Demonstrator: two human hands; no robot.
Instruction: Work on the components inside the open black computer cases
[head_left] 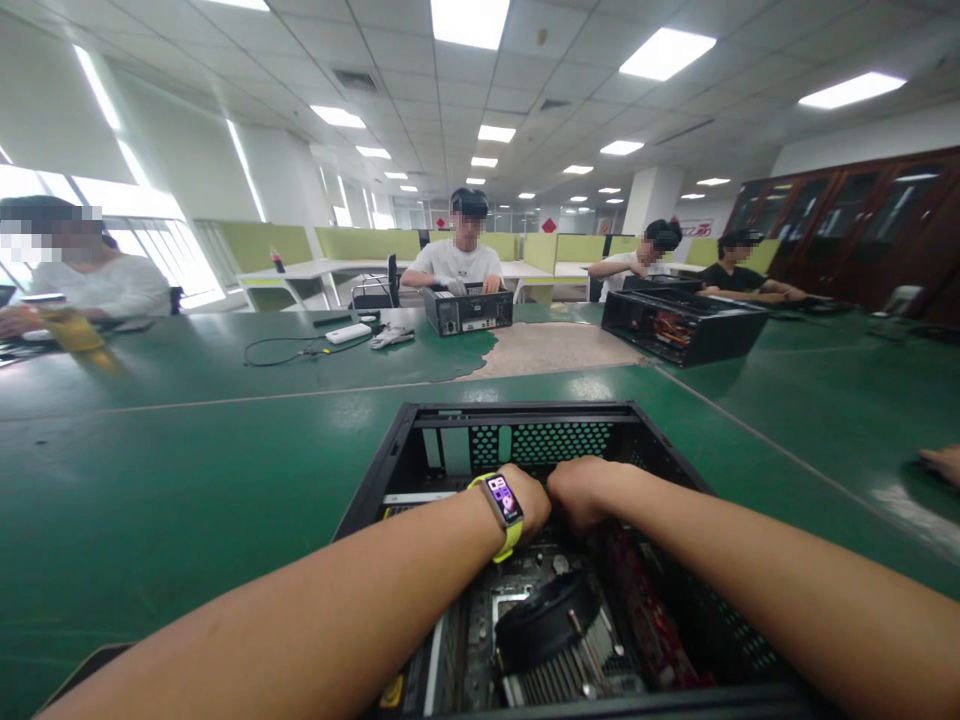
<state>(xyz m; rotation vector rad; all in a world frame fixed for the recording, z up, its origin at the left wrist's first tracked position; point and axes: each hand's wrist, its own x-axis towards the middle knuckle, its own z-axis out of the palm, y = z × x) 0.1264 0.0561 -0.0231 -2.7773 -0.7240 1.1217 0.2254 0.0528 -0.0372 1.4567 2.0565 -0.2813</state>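
Deep inside computer case, both hands.

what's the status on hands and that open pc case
Left hand and right hand together deep inside open computer case, grip hidden. CPU cooler nearer. Nothing blocking.

Glossy green table; matt black perforated metal computer case.
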